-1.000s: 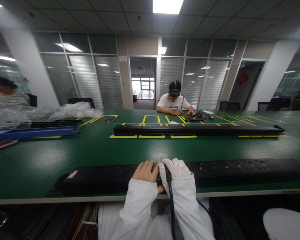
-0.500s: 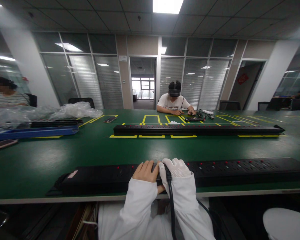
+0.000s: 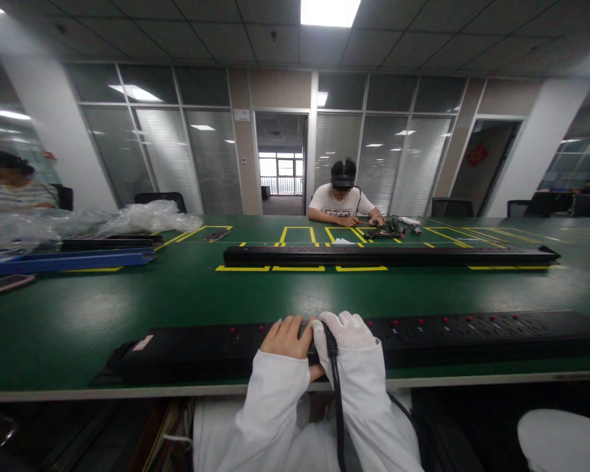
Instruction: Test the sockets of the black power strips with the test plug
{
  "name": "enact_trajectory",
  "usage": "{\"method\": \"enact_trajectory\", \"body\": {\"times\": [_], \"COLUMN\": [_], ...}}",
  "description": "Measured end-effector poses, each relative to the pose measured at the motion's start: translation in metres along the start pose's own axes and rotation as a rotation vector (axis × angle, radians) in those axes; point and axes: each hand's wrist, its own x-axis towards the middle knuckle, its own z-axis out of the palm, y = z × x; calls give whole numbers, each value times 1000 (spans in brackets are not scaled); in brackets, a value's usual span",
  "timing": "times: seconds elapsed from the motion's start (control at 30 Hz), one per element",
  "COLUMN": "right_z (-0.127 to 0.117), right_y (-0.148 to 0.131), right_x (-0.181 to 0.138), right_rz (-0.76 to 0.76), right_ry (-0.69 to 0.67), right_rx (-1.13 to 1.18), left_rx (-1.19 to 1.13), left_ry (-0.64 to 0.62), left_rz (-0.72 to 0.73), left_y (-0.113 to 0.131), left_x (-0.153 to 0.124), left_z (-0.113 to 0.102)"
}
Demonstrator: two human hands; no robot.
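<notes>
A long black power strip [image 3: 191,351] with red buttons and sockets lies along the near edge of the table. My left hand [image 3: 286,337], bare, rests on its middle, fingers over the top and gripping it. Beside it and touching it is my right hand [image 3: 349,333] in a white dotted glove, closed around the end of a black power cord [image 3: 338,400]. The cord runs down from the glove toward my lap. Its plug end is hidden under the hands, at the strip's top face, so I cannot tell whether it sits in a socket.
Farther back on the green table [image 3: 177,295] lies a second black power strip [image 3: 393,257]. At left are a blue channel [image 3: 69,262], a phone [image 3: 7,286] and plastic wrap [image 3: 142,216]. A person [image 3: 343,196] works opposite beside cables [image 3: 398,226].
</notes>
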Motion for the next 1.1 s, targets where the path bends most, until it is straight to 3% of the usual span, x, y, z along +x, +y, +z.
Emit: {"method": "enact_trajectory", "body": {"times": [1.1], "right_z": [-3], "right_y": [-2], "right_x": [0], "right_rz": [-4], "right_ry": [-17], "right_rx": [8], "left_rx": [-7], "left_ry": [-15], "left_rz": [0], "left_y": [0], "left_x": [1], "left_z": [-2]}}
